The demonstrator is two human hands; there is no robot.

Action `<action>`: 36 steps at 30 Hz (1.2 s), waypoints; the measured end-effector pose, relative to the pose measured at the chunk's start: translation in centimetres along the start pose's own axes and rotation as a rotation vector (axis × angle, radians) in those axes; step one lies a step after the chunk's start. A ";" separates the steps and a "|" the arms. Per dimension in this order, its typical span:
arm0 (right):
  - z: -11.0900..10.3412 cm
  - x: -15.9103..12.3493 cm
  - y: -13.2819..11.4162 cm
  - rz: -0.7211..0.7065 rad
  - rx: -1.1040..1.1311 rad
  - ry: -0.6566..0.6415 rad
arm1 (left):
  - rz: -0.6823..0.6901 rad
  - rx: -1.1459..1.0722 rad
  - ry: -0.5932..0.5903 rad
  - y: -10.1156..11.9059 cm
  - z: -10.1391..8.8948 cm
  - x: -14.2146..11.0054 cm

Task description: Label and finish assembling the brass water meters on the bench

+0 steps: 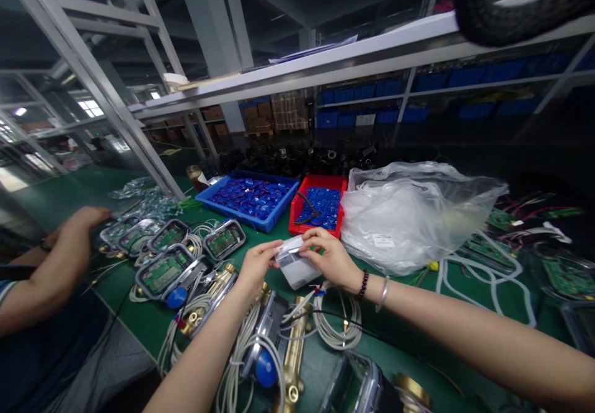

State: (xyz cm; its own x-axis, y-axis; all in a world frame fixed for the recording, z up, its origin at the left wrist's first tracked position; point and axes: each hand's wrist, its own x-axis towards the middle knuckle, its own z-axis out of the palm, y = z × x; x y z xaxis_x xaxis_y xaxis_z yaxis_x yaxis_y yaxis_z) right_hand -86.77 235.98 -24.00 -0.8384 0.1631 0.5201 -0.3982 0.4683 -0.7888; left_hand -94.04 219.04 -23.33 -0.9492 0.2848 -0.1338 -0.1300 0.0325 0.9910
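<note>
Between my two hands is a small white sheet [300, 271] with a grey printed strip along its upper edge; it looks like a label sheet. My left hand [259, 265] pinches its left edge with thumb and finger. The fingers of my right hand [331, 255] are closed on its upper right part. Just below lie brass meter bodies [294, 354] with blue caps [266, 366], and a coiled grey cable [338, 320] is under the right wrist. Behind the hands stands a red bin [296, 214] of small blue parts.
A blue tray [267, 222] of blue discs stands behind, left of the red bin. Right of it sits a large clear plastic bag [395, 214]. Open housings with green circuit boards [162, 270] crowd the left side, near another person's arm [65, 258]. A shelf beam [297, 84] crosses above.
</note>
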 end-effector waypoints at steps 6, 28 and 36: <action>-0.3 0.9 -1.2 -0.048 -0.063 0.069 | 0.034 -0.041 0.001 -0.1 0.0 0.0; 1.8 0.8 -0.6 -0.076 -0.129 -0.006 | -0.012 -0.231 -0.129 0.0 0.5 -0.4; 2.0 1.4 -1.6 -0.219 -0.298 -0.014 | 0.006 -0.053 -0.115 0.5 0.9 -0.5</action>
State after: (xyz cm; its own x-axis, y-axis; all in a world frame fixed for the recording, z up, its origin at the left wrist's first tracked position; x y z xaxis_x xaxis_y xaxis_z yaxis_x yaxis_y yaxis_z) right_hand -87.99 233.73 -22.64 -0.7513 0.0200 0.6596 -0.4443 0.7238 -0.5279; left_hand -93.36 219.75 -22.77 -0.9114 0.3925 -0.1234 -0.1421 -0.0189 0.9897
